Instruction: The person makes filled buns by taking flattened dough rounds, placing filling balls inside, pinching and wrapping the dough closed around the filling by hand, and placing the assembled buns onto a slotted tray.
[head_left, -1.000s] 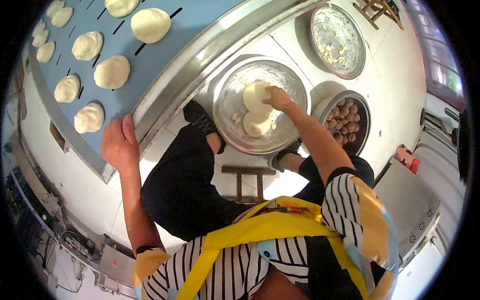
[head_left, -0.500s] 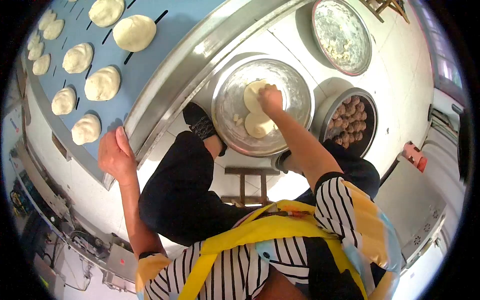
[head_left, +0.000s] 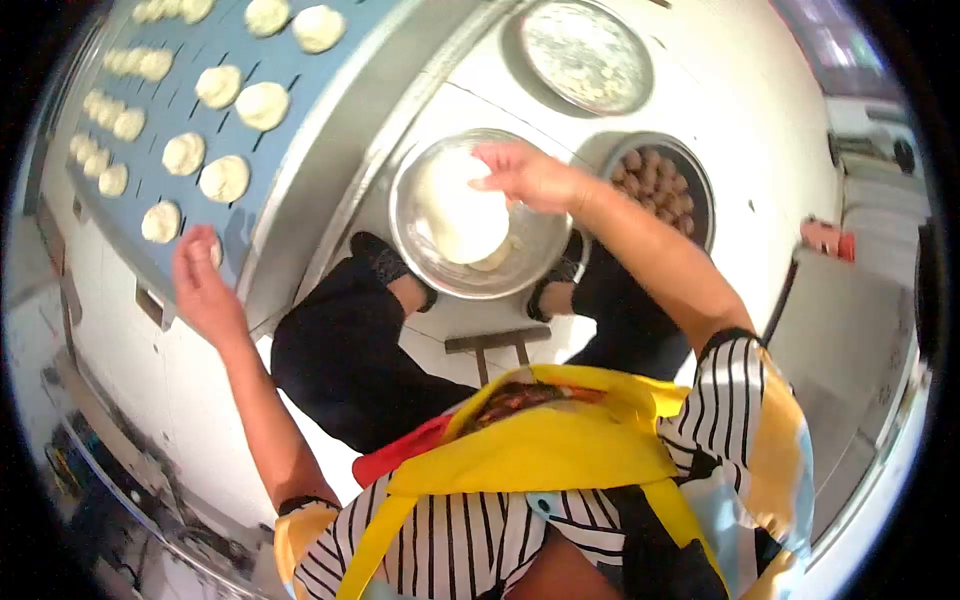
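A large pale dough sheet hangs from the fingers of my right hand, above the round metal bowl. Under its lower end, another piece of dough shows inside the bowl. My left hand is at the near corner of the blue board, fingers extended and holding nothing, partly covering a dough ball. Rows of dough balls rest on the blue board.
Behind the bowl, a floury metal pan is on the floor. A pot of brown balls stands to the right. A wooden stool is between my legs. The board's metal frame runs along the left.
My right hand has lifted a dough sheet up from the bowl. My left hand has come off the metal edge, its fingers now extended. The view has shifted, showing more dough balls.
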